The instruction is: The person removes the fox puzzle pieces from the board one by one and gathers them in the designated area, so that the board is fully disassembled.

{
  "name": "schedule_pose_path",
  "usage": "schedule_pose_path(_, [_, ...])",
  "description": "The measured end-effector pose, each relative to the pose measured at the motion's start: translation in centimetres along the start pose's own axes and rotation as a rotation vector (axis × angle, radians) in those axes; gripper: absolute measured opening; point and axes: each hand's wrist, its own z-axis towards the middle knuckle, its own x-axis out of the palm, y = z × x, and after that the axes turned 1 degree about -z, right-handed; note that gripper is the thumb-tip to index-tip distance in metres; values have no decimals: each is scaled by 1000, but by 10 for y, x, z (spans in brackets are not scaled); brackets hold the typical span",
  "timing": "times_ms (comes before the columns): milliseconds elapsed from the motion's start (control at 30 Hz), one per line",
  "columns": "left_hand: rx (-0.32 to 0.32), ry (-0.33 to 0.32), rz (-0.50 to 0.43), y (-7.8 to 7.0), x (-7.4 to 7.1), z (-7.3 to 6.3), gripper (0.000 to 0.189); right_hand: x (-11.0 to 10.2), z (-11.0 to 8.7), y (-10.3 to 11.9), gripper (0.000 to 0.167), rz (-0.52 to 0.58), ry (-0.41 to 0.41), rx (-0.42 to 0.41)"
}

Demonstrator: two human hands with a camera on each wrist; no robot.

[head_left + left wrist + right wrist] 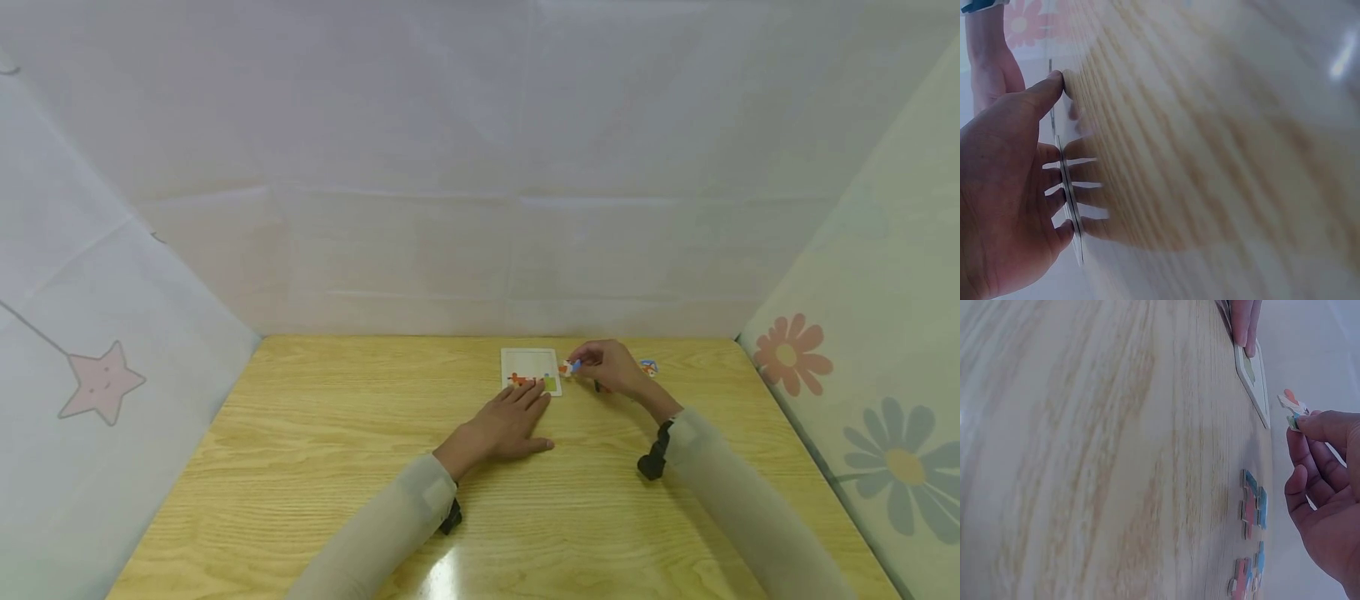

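Observation:
A white-framed jigsaw tray lies near the back of the table, with colourful pieces along its near side. My left hand rests flat, its straight fingertips pressing on that near edge. In the left wrist view these fingers cross the tray's thin edge, and the thumb reaches out to the side. My right hand pinches a jigsaw piece between thumb and fingers, just right of the tray. That piece is white with orange, blue and green parts. In the right wrist view it hangs above the table.
Several loose jigsaw pieces in blue and red lie on the table beneath and beyond my right hand. One loose piece shows right of the wrist in the head view. A white cloth wall stands right behind the wooden table.

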Motion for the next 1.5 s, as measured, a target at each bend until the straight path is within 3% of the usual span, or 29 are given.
schedule_pose_path(1100, [11,-15,-16,0,0,-1,86,-29,-32,-16,18,62,-10,52])
schedule_pose_path(1500, [14,-17,-13,1,-1,-3,85,-41,-43,-26,17,22,-26,54])
